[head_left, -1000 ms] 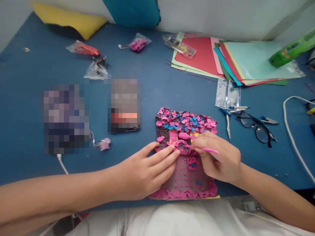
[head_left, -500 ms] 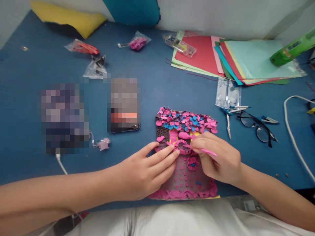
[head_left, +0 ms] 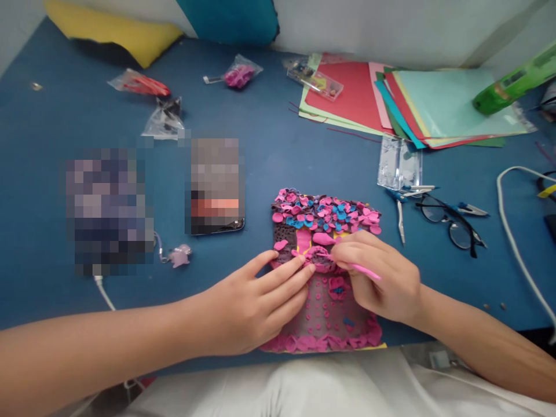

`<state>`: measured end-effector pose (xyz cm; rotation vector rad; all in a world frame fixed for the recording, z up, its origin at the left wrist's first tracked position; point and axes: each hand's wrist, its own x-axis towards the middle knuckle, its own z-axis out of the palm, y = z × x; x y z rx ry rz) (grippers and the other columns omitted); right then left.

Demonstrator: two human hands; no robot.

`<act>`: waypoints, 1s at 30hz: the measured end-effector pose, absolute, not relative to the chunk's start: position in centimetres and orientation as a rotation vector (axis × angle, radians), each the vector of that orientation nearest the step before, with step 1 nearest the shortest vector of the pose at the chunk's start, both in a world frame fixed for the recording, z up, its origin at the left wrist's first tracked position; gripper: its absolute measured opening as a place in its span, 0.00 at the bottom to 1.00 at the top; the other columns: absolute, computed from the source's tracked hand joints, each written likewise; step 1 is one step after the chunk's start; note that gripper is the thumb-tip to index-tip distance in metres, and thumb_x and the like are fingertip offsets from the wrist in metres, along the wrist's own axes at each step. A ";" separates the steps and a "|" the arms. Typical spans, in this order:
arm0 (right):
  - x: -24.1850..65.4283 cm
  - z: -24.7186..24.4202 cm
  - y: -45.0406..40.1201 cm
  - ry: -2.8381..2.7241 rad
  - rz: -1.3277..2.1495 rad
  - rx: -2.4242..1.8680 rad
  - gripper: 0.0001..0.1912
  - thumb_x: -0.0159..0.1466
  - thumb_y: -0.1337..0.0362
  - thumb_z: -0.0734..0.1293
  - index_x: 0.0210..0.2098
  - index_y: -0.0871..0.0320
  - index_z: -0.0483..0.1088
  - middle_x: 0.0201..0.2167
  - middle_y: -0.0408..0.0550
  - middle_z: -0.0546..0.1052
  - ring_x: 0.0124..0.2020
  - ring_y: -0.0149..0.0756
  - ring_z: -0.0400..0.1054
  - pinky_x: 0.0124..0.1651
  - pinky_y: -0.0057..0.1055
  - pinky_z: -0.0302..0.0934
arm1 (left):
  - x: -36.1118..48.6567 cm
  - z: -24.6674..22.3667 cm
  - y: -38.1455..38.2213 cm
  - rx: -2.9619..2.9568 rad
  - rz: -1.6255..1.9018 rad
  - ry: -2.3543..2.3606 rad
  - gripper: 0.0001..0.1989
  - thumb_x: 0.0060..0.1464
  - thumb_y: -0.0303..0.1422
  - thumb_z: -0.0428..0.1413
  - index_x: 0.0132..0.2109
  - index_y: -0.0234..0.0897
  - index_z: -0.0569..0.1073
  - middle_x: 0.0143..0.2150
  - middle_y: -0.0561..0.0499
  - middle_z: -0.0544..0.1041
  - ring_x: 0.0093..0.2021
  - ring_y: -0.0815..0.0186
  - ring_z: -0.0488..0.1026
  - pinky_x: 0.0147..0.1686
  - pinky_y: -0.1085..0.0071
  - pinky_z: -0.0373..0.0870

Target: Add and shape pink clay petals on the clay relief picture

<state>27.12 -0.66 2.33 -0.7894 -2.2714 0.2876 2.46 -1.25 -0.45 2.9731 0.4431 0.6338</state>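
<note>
The pink tool (head_left: 366,271) seems to call for small, careful presses, so I would use short, light strokes with the tip low, so that the soft-looking pink bits nearby don't tear or squash. The left hand (head_left: 260,304) should steady without leaning, since raised trim could flatten under it. From where I stand, the decorated panel (head_left: 319,325) lies at the near edge of the desk (head_left: 282,153), under both hands. The left fingers, stretched out and gripping nothing, rest on its left side, their tips at the ruffled pink band (head_left: 324,268) across the middle. The right hand (head_left: 382,281) is over the right side, its fingers pinching the tool, whose tip I can barely make out by that band. Blossom-like pieces (head_left: 325,211) cover the far end, beyond the fingertips.
</note>
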 end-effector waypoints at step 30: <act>27.1 2.4 -0.5 -2.262 0.415 -0.826 0.13 0.62 0.81 0.57 0.38 0.59 0.67 0.28 0.49 0.77 0.30 0.34 0.71 0.34 0.30 0.70 | 2.4 -0.3 -1.5 2.989 0.583 0.462 0.17 0.67 0.25 0.44 0.52 0.28 0.76 0.61 0.38 0.73 0.63 0.54 0.68 0.66 0.55 0.54</act>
